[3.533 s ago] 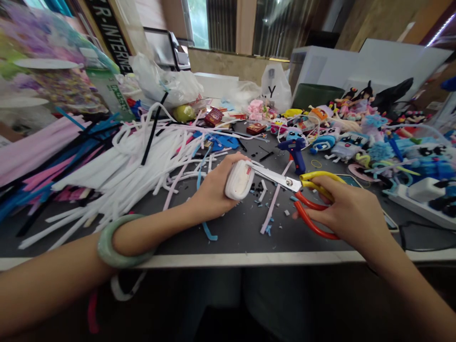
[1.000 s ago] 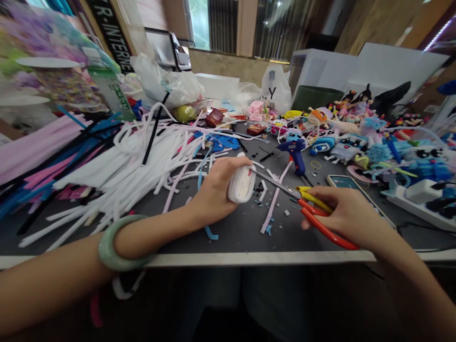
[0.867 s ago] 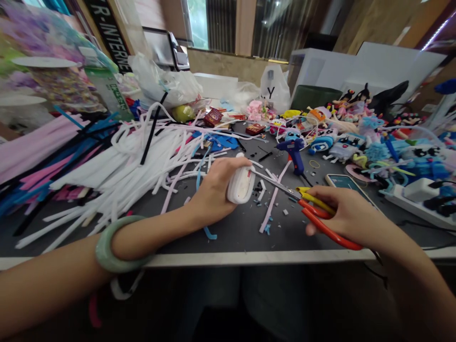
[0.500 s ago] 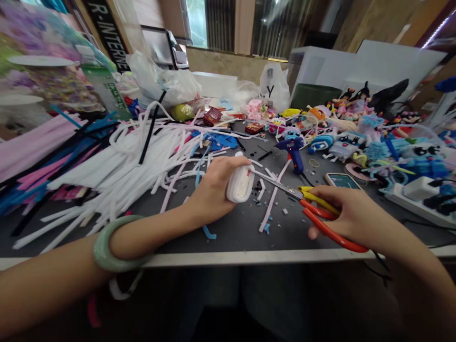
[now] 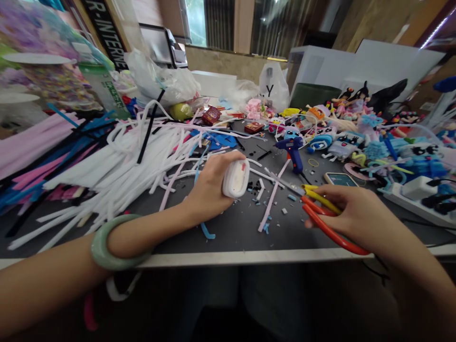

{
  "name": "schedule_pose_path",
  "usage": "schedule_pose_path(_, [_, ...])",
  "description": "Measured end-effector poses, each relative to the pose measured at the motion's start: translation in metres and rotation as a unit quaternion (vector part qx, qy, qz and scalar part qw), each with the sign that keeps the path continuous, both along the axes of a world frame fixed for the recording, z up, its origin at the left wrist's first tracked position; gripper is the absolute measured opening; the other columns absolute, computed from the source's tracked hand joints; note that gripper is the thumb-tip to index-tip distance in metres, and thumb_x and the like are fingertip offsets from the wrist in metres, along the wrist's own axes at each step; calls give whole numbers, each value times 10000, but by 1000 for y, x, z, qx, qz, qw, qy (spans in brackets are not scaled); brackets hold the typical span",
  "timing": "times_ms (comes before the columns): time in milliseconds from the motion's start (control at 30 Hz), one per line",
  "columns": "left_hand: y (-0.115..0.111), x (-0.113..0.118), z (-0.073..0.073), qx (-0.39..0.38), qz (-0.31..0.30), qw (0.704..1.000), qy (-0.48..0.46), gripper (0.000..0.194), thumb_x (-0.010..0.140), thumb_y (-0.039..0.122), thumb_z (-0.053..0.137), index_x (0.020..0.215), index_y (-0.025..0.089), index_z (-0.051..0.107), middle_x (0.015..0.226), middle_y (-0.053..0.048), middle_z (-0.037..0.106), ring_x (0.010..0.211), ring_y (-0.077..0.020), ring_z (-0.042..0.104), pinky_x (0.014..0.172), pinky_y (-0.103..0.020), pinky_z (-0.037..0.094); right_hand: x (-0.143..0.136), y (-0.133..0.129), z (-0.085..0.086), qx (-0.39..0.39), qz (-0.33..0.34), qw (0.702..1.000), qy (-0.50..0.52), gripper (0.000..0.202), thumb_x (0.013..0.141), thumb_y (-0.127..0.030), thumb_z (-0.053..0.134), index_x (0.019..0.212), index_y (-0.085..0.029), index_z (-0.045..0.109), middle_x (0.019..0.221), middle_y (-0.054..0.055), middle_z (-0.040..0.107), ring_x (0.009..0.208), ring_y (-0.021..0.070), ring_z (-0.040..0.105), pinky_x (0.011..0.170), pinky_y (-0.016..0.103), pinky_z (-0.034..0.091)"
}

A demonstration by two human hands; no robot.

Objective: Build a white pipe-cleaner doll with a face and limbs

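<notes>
My left hand [image 5: 213, 189], with a green bangle [image 5: 116, 243] on its wrist, is wrapped round a small white oval piece [image 5: 236, 179] with a red mark near its top. At the right, my right hand [image 5: 352, 213] grips scissors [image 5: 322, 209] by their red and yellow handles. The blades point left toward the white piece, with a gap between them and it; they are blurred. Below the blades a pale pink strip [image 5: 273, 197] lies on the dark table [image 5: 235, 237] among small blue, black and white scraps.
White fuzzy stems [image 5: 107, 171] spread across the left. A blue glue gun [image 5: 294, 152] stands behind the scissors, near a phone [image 5: 340, 179]. Plush-like figures [image 5: 345, 142] and a white power strip [image 5: 420, 194] fill the right side.
The scissor blades have come away from the white piece, which they reached before. My left hand has shifted slightly left and up with the piece.
</notes>
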State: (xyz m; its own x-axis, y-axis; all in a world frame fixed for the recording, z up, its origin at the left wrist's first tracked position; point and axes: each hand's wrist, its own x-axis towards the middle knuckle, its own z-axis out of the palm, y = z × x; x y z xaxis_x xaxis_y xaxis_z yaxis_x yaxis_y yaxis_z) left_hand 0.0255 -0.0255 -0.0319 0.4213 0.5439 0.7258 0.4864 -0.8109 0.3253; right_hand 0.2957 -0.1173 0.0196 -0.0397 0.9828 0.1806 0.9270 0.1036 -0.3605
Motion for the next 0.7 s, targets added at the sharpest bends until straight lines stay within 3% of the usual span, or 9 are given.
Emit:
schedule_pose_path(167, [-1, -2, 1, 4, -5, 999, -50, 646, 663, 38, 624, 1233, 246, 403, 1235, -62, 550, 1107, -252, 546, 942, -404, 469, -1, -5, -2, 63, -92, 986, -120, 560, 705, -647, 633, 1013, -186, 710, 736, 97, 719, 587, 275, 641, 484, 346, 415])
schedule_pose_path(333, [-3, -1, -2, -28, -29, 998, -46, 662, 664, 36, 626, 1244, 244, 382, 1245, -78, 550, 1142, -253, 536, 965, -408, 460, -12, -1, -12, -4, -105, 965, -242, 479, 789, -627, 538, 929, -200, 706, 653, 115, 685, 560, 293, 636, 459, 334, 360])
schedule_pose_path(500, [-4, -1, -1, -37, -43, 998, -39, 636, 673, 61, 622, 1237, 231, 384, 1239, -90, 550, 1130, -256, 543, 948, -408, 466, -26, 5, -22, -57, -118, 952, -278, 509, 844, -643, 438, 923, -197, 671, 752, 120, 705, 681, 295, 682, 511, 323, 392])
schedule_pose_path(700, [-5, -1, -1, -46, -58, 996, -41, 624, 684, 66, 627, 1241, 227, 397, 1229, -95, 556, 1141, -255, 547, 944, -404, 475, -21, 7, -23, -59, -155, 941, -296, 502, 916, -565, 354, 781, -167, 627, 707, 178, 674, 634, 322, 678, 519, 378, 442])
